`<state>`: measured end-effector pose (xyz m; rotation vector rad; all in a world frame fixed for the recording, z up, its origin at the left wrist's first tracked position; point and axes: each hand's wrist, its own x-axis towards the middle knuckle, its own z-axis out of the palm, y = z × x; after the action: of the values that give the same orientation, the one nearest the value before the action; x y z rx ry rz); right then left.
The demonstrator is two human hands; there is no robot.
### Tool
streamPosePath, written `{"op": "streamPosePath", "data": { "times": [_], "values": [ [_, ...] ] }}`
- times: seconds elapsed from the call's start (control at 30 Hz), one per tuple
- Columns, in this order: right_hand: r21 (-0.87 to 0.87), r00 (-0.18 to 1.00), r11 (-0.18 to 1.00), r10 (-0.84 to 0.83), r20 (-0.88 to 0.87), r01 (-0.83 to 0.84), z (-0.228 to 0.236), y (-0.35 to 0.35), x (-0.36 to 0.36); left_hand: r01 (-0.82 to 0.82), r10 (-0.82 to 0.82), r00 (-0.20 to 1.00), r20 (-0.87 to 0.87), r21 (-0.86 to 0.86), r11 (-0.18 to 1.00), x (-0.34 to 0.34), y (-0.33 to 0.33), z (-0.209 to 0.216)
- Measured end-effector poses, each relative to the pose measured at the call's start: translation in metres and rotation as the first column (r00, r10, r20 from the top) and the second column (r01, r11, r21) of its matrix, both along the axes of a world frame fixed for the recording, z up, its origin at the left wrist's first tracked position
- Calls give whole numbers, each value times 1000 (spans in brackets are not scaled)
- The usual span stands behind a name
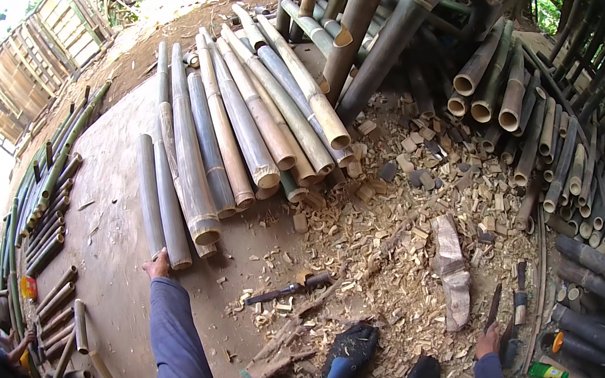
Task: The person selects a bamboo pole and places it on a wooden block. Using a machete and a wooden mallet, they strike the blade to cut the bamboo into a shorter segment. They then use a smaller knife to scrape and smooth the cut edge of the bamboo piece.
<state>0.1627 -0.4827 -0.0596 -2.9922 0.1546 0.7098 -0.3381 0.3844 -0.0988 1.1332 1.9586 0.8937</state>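
At the left end of a row of cut bamboo poles (231, 122), my left hand (156, 264) is closed round the near end of the outermost bamboo pole (149, 187). That pole lies on the brown ground sheet beside another short one. Low on the right, my right hand (486, 342) is closed on a dark, narrow knife (495, 306), which points away from me. Just right of it lies a second long tool (520, 294) with a pale band. A chisel-like tool (289, 289) rests among wood chips in front of my feet.
Wood chips (397, 253) cover the ground, with a rough split log (453, 272) on them. Bamboo stacks (552, 146) stand at the right, below a bamboo rack (366, 33). More poles (63, 300) lie left, where another person (9, 354) is. My black-shod foot (352, 346) is near.
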Motion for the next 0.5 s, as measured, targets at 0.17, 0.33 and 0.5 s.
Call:
{"op": "streamPosePath", "data": {
  "times": [0.17, 0.33, 0.5],
  "values": [
    [-102, 1000, 995, 19, -6, -19, 28, -9, 1, 111, -119, 969, 219, 47, 993, 42, -48, 37],
    [-67, 997, 996, 63, -36, -66, 22, 6, -3, 251, -168, 767, 619, -48, 967, 1, -33, 102],
    [-113, 998, 992, 49, -41, -53, 25, 0, 0, 143, -222, 697, 682, 171, 975, 37, -79, 136]
  ]
}}
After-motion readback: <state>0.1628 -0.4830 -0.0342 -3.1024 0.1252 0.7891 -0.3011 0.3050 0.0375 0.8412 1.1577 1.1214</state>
